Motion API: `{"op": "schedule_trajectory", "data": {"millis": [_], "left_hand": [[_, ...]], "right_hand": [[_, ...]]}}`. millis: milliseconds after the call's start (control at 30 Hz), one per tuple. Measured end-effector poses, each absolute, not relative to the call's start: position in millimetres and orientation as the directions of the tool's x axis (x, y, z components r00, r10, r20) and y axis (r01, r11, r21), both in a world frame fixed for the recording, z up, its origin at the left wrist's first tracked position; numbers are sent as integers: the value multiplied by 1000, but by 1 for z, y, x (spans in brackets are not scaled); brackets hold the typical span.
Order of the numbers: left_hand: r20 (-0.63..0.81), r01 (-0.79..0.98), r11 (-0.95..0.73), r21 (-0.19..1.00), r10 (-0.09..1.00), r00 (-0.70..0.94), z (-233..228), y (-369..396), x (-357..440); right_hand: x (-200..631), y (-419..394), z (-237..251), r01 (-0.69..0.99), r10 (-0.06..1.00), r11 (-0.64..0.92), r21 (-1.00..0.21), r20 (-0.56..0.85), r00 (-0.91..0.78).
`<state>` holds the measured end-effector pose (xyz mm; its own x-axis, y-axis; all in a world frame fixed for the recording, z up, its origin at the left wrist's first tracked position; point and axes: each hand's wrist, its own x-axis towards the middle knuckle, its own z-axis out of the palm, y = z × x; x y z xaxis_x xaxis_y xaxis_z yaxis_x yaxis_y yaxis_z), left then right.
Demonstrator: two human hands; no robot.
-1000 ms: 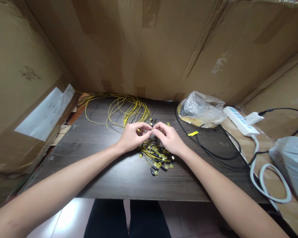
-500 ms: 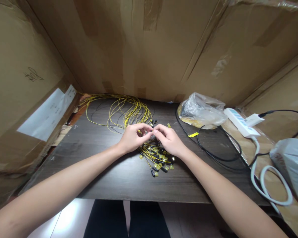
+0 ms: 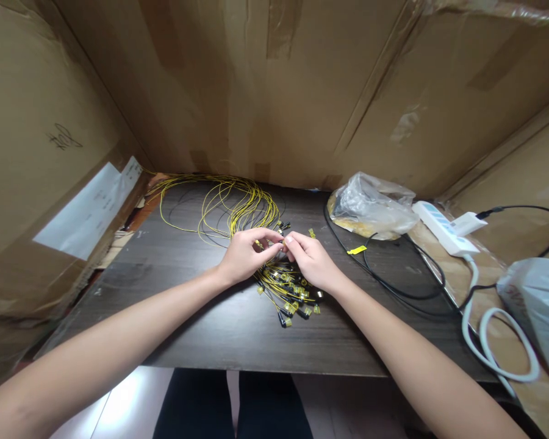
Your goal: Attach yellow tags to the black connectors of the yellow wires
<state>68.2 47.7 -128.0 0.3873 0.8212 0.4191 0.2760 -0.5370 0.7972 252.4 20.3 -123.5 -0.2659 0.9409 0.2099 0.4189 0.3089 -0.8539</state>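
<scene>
A bundle of thin yellow cables (image 3: 238, 204) loops across the back of the dark wooden table (image 3: 196, 317). Their black connector ends with small yellow tags (image 3: 290, 296) lie in a pile at the table's middle. Over this pile my left hand (image 3: 244, 256) and my right hand (image 3: 311, 259) meet fingertip to fingertip, both pinching one small cable end between them. What exactly sits between the fingertips is too small to make out.
Cardboard walls (image 3: 274, 85) close in the table at back, left and right. A crumpled clear plastic bag (image 3: 370, 204), a loose yellow tag (image 3: 355, 249), a black cable (image 3: 393, 283), a white power strip (image 3: 443, 228) with white cord (image 3: 485, 341), and a white bag (image 3: 535, 299) lie at right.
Both hands stay together over the pile. The fingertips have shifted slightly as they work the small cable end; nothing else moved.
</scene>
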Motion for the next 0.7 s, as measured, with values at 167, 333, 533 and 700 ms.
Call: {"op": "schedule_trajectory", "data": {"millis": [167,333,533,700], "left_hand": [[427,269,-526,807,834,350,-128,48,69],[406,222,-489,843,851,333,-129,49,70],[383,183,-452,873,868,317,-130,50,70],[376,151,-433,889,876,302,-131,52,69]], "right_hand": [[250,19,-123,379,945,300,-876,219,-241],[249,16,-122,407,933,350,-844,274,-234],[250,17,-124,341,940,324,-882,260,-220],[254,22,-127,227,954,254,-940,205,-221]]}}
